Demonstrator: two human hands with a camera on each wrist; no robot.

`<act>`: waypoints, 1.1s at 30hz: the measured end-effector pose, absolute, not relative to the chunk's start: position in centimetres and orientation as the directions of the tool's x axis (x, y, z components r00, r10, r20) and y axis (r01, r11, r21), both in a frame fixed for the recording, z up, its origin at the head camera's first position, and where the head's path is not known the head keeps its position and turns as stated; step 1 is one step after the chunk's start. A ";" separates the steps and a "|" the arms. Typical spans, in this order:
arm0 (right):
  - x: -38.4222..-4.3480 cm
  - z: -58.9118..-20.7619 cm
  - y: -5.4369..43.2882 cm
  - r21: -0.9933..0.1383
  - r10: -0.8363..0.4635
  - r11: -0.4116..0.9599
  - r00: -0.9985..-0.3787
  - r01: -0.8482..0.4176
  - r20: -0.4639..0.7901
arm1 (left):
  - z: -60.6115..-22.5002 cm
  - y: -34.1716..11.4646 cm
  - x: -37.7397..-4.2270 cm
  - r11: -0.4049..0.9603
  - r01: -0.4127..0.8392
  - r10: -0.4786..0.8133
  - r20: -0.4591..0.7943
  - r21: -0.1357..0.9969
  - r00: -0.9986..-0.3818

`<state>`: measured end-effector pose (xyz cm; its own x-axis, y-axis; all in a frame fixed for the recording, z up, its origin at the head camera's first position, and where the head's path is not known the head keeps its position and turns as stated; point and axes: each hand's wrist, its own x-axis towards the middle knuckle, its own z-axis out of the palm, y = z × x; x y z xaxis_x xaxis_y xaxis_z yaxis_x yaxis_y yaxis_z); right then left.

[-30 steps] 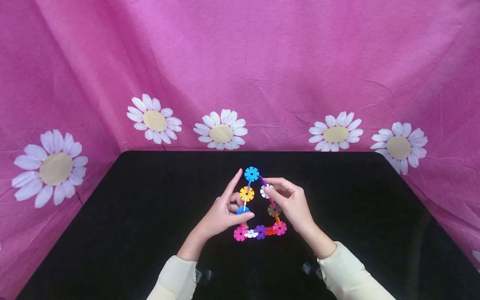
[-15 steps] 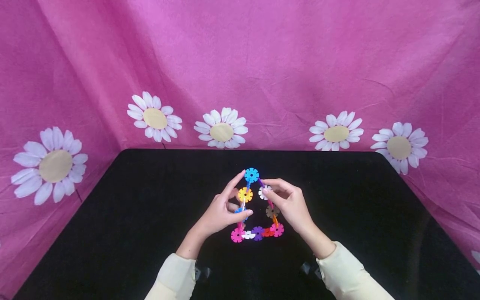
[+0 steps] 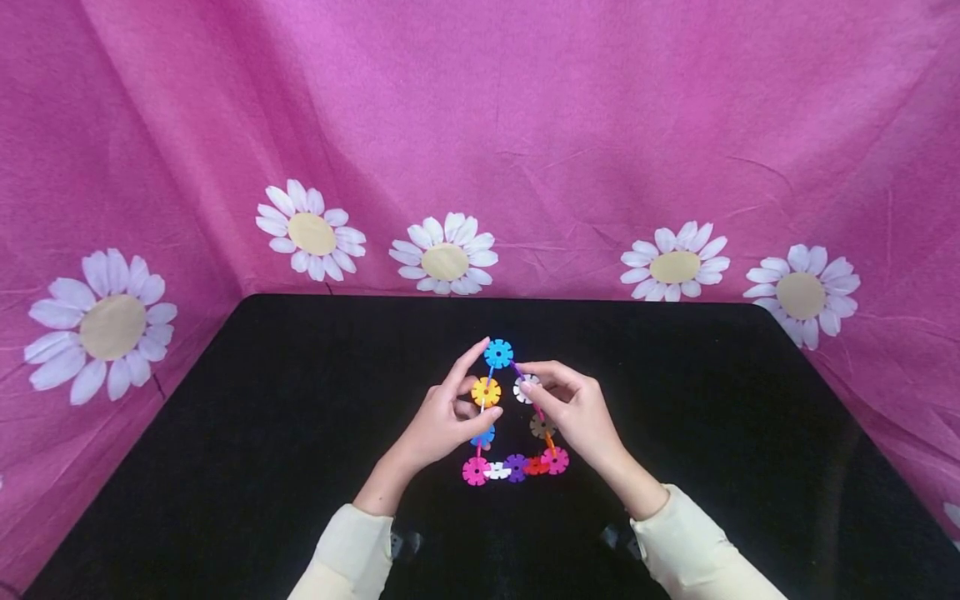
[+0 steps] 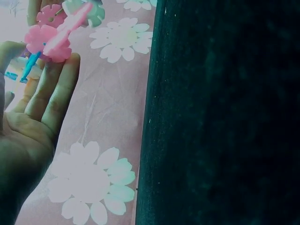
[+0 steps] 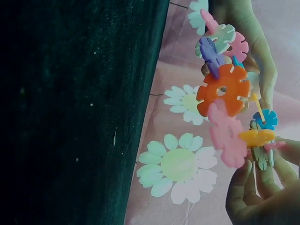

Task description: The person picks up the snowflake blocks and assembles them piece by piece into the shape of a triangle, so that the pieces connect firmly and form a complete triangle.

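A loop of interlocking notched plastic discs is held up between both hands in the head view. At its top is a blue disc (image 3: 498, 354); the left index fingertip is right at its edge. My left hand (image 3: 442, 421) holds the loop's left side by the yellow disc (image 3: 486, 392), thumb in front and fingers behind. My right hand (image 3: 581, 408) pinches the white disc (image 3: 525, 388) on the right side. Pink discs (image 3: 476, 471) form the lower corners, with white, purple (image 3: 516, 467) and red between. The orange disc (image 5: 224, 90) looms large in the right wrist view.
A black table (image 3: 262, 442) lies under the hands. Behind it and to the sides hangs a pink cloth (image 3: 525, 125) printed with white daisies (image 3: 444, 262). Small dark objects (image 3: 405, 546) sit by each cuff.
The loop has shifted slightly left, and its top blue disc slightly down. The left index fingertip has come to the blue disc's edge, and the left thumb has slid a little upward.
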<state>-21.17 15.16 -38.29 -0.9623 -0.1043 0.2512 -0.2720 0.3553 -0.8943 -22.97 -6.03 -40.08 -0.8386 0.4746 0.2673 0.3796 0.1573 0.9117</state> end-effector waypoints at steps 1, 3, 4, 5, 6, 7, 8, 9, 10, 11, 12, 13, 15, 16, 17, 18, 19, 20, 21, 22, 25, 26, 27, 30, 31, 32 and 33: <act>-21.2 -38.3 15.2 -0.893 -0.106 0.358 -0.962 -0.274 0.252 | -40.1 -6.0 -23.0 0.162 0.376 0.478 0.261 0.912 -0.839; -21.2 -38.4 15.2 -0.890 -0.110 0.360 -0.960 -0.281 0.259 | -40.1 -6.1 -23.0 0.163 0.375 0.485 0.257 0.913 -0.836; -21.2 -38.4 15.2 -0.888 -0.112 0.361 -0.958 -0.286 0.263 | -40.1 -6.1 -23.0 0.159 0.374 0.488 0.257 0.914 -0.834; -21.2 -38.5 15.2 -0.885 -0.116 0.362 -0.957 -0.292 0.268 | -40.1 -6.1 -23.0 0.153 0.373 0.492 0.257 0.915 -0.832; -21.2 -38.5 15.2 -0.883 -0.119 0.363 -0.955 -0.297 0.272 | -40.0 -6.2 -23.1 0.145 0.373 0.497 0.258 0.917 -0.828; -21.2 -38.4 15.2 -0.882 -0.122 0.363 -0.954 -0.300 0.275 | -40.0 -6.2 -23.1 0.135 0.372 0.502 0.260 0.919 -0.825; -21.2 -38.4 15.2 -0.881 -0.124 0.364 -0.953 -0.302 0.276 | -40.0 -6.3 -23.1 0.124 0.369 0.505 0.262 0.921 -0.822; -21.1 -38.4 15.2 -0.878 -0.129 0.368 -0.952 -0.305 0.277 | -40.0 -6.3 -23.1 0.114 0.367 0.508 0.263 0.923 -0.820; -21.1 -38.4 15.3 -0.875 -0.135 0.373 -0.951 -0.309 0.279 | -40.0 -6.3 -23.1 0.108 0.365 0.509 0.264 0.925 -0.819; -21.1 -38.4 15.2 -0.872 -0.140 0.377 -0.950 -0.313 0.280 | -40.1 -6.4 -23.2 0.103 0.364 0.509 0.266 0.925 -0.819; -21.1 -38.4 15.2 -0.869 -0.144 0.381 -0.949 -0.315 0.281 | -40.1 -6.4 -23.2 0.099 0.363 0.507 0.267 0.926 -0.819; -21.0 -38.3 15.2 -0.867 -0.148 0.384 -0.948 -0.318 0.282 | -40.1 -6.5 -23.2 0.098 0.361 0.504 0.267 0.927 -0.821; -21.0 -38.4 15.1 -0.863 -0.156 0.385 -0.944 -0.328 0.290 | -40.1 -6.5 -23.2 0.097 0.357 0.498 0.266 0.929 -0.826; -21.0 -38.4 15.1 -0.863 -0.157 0.382 -0.943 -0.332 0.294 | -40.2 -6.5 -23.2 0.096 0.354 0.495 0.264 0.930 -0.828; -21.0 -38.4 15.0 -0.863 -0.158 0.376 -0.941 -0.337 0.299 | -40.2 -6.5 -23.2 0.095 0.348 0.492 0.260 0.933 -0.831; -20.9 -38.4 14.9 -0.863 -0.156 0.373 -0.940 -0.341 0.304 | -40.2 -6.5 -23.2 0.093 0.338 0.490 0.253 0.937 -0.834; -20.9 -38.5 14.8 -0.863 -0.154 0.369 -0.938 -0.346 0.311 | -40.2 -6.5 -23.2 0.092 0.326 0.487 0.243 0.941 -0.839; -20.9 -38.6 14.8 -0.862 -0.150 0.366 -0.936 -0.351 0.317 | -40.3 -6.4 -23.1 0.092 0.313 0.485 0.232 0.945 -0.843; -20.9 -38.6 14.7 -0.862 -0.145 0.365 -0.936 -0.352 0.321 | -40.3 -6.3 -23.1 0.093 0.301 0.481 0.222 0.949 -0.848; -20.9 -38.7 14.6 -0.862 -0.141 0.363 -0.936 -0.353 0.324 | -40.4 -6.2 -23.0 0.091 0.288 0.476 0.213 0.953 -0.853; -20.9 -38.8 14.5 -0.864 -0.124 0.360 -0.936 -0.352 0.330 | -40.6 -5.9 -22.8 0.079 0.261 0.455 0.198 0.962 -0.868; -20.8 -38.8 14.4 -0.866 -0.118 0.358 -0.937 -0.350 0.330 | -40.6 -5.8 -22.8 0.074 0.256 0.450 0.197 0.964 -0.871; -20.8 -38.8 14.4 -0.867 -0.114 0.357 -0.937 -0.348 0.329 | -40.7 -5.7 -22.8 0.068 0.251 0.446 0.196 0.965 -0.873; -20.7 -39.0 14.3 -0.869 -0.104 0.355 -0.938 -0.344 0.329 | -40.8 -5.6 -22.8 0.059 0.241 0.442 0.191 0.969 -0.876; -20.7 -39.0 14.2 -0.870 -0.104 0.355 -0.939 -0.342 0.327 | -40.9 -5.6 -22.8 0.057 0.237 0.444 0.188 0.970 -0.876; -20.7 -39.1 14.3 -0.870 -0.103 0.355 -0.939 -0.342 0.327 | -40.9 -5.6 -22.8 0.057 0.236 0.447 0.187 0.970 -0.875; -20.7 -39.1 14.3 -0.871 -0.101 0.357 -0.940 -0.339 0.324 | -40.9 -5.6 -22.8 0.057 0.234 0.450 0.184 0.971 -0.874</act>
<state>-20.66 14.26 -39.13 -0.9404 -0.1014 0.3245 -0.3388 0.3566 -0.8706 -22.78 -5.60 -40.88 -0.8739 0.4498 0.1844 0.2340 0.0566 0.9706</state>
